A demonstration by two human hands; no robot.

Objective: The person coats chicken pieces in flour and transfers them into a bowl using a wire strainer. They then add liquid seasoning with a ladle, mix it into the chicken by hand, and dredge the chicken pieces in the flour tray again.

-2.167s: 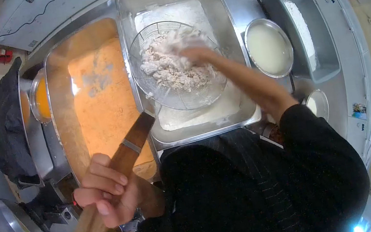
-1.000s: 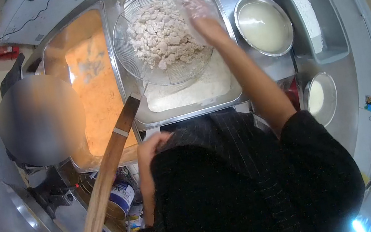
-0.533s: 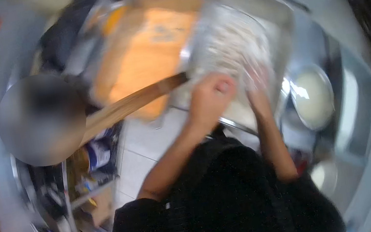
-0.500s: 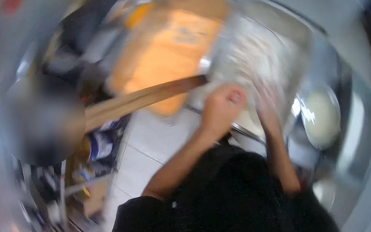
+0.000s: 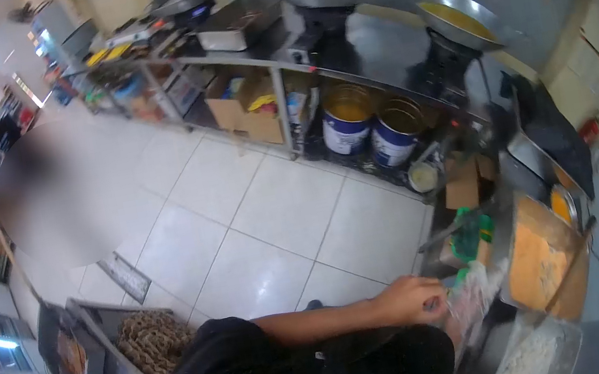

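Observation:
My left hand is curled closed at the lower right, beside my right wrist; what its fingers hold, if anything, is hidden. My right hand, in a clear plastic glove, is blurred and its finger positions are unclear. Past the gloved hand is a metal tray of orange powder, with a wooden handle lying across it. Nearer the bottom edge, a second metal tray holds whitish floury pieces. Neither hand touches the wooden handle.
Wide pans stand on a steel counter, with blue-and-white tins and cardboard boxes beneath. Tiled floor spans the middle. A bin of brown, coiled food is at lower left. A person in dark clothes is far left.
The view has swung left, putting the trays at lower right. My left hand let go of the wooden handle and came beside my gloved right hand, which has left the floury pieces.

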